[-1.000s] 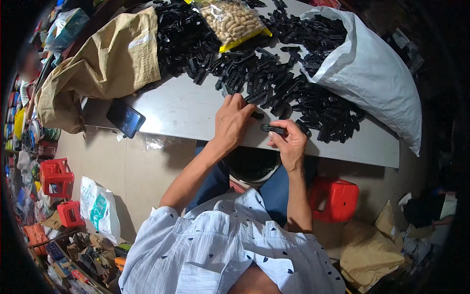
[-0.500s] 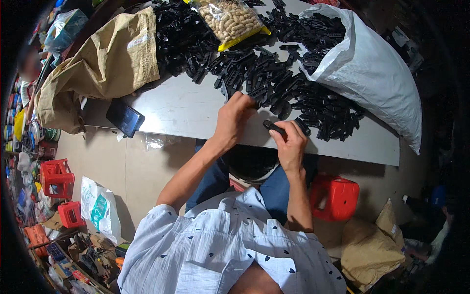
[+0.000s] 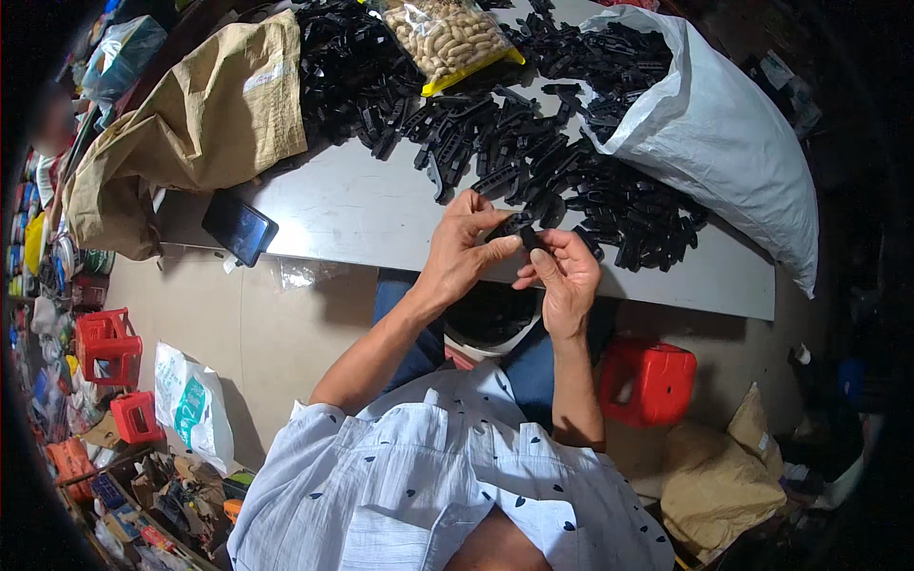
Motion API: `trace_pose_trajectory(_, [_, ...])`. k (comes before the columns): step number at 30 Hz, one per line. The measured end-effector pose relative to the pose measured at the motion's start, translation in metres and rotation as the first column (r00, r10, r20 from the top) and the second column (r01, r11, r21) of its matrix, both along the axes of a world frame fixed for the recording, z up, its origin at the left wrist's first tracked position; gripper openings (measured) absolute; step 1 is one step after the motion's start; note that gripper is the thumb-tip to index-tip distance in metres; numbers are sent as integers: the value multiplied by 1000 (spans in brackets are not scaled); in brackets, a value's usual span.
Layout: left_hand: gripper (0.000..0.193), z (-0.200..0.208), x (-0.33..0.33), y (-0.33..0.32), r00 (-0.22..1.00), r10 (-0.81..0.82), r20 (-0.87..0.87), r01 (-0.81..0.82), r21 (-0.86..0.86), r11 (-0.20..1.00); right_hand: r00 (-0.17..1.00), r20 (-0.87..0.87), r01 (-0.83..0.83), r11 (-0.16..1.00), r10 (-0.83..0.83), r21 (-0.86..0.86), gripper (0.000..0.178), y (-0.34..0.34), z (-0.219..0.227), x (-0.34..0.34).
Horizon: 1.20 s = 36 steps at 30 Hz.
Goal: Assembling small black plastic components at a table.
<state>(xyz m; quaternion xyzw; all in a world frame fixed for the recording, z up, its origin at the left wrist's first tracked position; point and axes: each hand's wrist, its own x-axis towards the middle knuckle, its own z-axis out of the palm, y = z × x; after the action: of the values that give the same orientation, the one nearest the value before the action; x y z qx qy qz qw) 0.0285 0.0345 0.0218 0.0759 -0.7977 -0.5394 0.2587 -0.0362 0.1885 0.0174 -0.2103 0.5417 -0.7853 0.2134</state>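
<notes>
Over the table's front edge my two hands meet. My left hand [image 3: 465, 249] is closed on a black plastic part [image 3: 512, 226], thumb pointing right. My right hand [image 3: 568, 276] pinches another small black plastic part [image 3: 530, 238] between thumb and fingers. The two parts touch or nearly touch; the fingers partly cover both. Just beyond the hands lies a heap of loose black plastic parts [image 3: 495, 143], long and narrow with ribbed sides. More of these parts [image 3: 638, 214] are piled to the right of my right hand.
A white woven sack [image 3: 733, 143] spills black parts at the right. A brown sack [image 3: 205, 114] and a phone [image 3: 240, 228] lie on the left of the table [image 3: 333, 209]. A bag of peanuts [image 3: 452, 43] sits at the back. Below are a bucket [image 3: 490, 324] and a red stool [image 3: 647, 381].
My left hand has come back from the heap's edge with a black part and turned towards my right hand. The part in my right hand is now brought against or close to it.
</notes>
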Motion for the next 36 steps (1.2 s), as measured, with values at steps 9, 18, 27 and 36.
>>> trace_pose_trajectory(9, [14,7,7,1,939,-336,-73,257,798,545,966,-230,129,991,-117,35,18,1,0,4])
trace_pose_trajectory(18, [16,19,15,3,928,-373,0,247,750,614,763,-644,280,925,-53,257,25,4,14,10])
trace_pose_trajectory(27, [21,5,30,11,940,-325,-106,286,766,576,671,-741,298,924,-24,240,26,5,22,19])
trace_pose_trajectory(36, [25,3,42,18,980,-143,-142,200,617,761,863,-495,66,950,99,305,30,6,21,19])
